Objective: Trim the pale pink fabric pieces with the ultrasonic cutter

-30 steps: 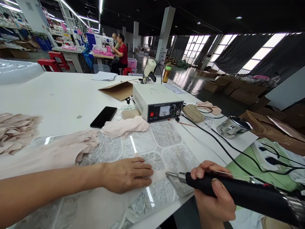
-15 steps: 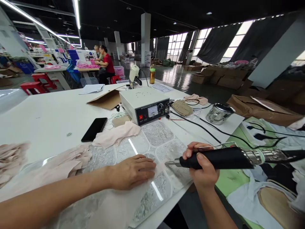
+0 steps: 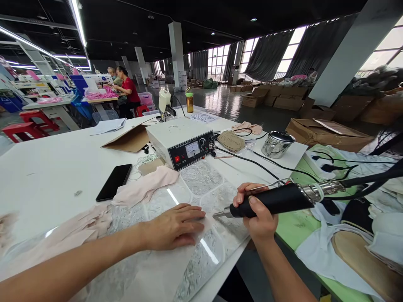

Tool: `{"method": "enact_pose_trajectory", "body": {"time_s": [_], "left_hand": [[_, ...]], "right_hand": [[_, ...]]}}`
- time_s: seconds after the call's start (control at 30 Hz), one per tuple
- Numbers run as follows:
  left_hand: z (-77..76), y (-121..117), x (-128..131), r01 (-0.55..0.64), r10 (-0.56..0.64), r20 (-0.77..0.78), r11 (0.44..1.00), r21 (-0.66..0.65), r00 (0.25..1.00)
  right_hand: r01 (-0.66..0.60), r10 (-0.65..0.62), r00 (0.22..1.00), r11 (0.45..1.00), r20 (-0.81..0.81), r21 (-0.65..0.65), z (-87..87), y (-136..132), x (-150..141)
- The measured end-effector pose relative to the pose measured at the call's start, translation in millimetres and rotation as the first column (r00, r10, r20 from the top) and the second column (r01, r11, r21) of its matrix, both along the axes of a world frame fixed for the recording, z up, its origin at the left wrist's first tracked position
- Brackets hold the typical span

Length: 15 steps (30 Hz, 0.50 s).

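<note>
"Compared with a moment ago, the back end of that black tool (image 3: 273, 201) has swung upward, hasn't it?"

"Yes — and its metal tip points at the pale cloth (image 3: 151, 268), near the left hand (image 3: 176, 226). I can't tell whether it touches."

"What are the hands doing?"

"Left one's palm-down, fingers extended, pressing the cloth to a patterned mat (image 3: 201, 178). The right hand (image 3: 260, 216) is wrapped round the tool."

"And the surface?"

"White desk (image 3: 63, 167), with the glossy mat over its near part. Beyond it stands a control box (image 3: 179, 142) with a dial and a red switch; a black cable (image 3: 248, 161) runs from its front, past a lidded metal cup (image 3: 277, 144). Phone (image 3: 113, 182) left of the box, a bunched beige cloth (image 3: 145, 184) beside it."

"Anything in the way?"

"That bunched cloth lies across the mat's far edge. To the right, a green surface (image 3: 292, 228) holds white fabric and a power strip (image 3: 324, 165)."

"Big room, this."

"Dark ceiling, pale columns (image 3: 176, 54), grey curtains (image 3: 267, 56) over tall windows, cardboard boxes (image 3: 289, 98) on the floor. Over left, a person in red (image 3: 129, 90) sits at a sewing machine, near red stools (image 3: 25, 132)."
</note>
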<state>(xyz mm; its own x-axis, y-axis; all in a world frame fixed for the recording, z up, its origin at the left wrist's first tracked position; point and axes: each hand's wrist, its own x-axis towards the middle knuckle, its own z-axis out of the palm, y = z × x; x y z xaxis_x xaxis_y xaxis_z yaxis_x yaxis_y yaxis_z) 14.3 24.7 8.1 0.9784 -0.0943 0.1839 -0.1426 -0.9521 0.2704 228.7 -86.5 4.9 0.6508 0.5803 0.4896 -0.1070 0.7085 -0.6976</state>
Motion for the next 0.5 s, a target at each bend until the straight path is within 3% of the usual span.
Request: {"method": "enact_pose_trajectory", "body": {"time_s": [0.5], "left_hand": [[8.2, 8.8, 8.7, 0.140, -0.140, -0.089, 0.990, -0.009, 0.986]], "right_hand": [[-0.008, 0.008, 1.000, 1.000, 0.001, 0.009, -2.1, -1.5, -0.3]]}}
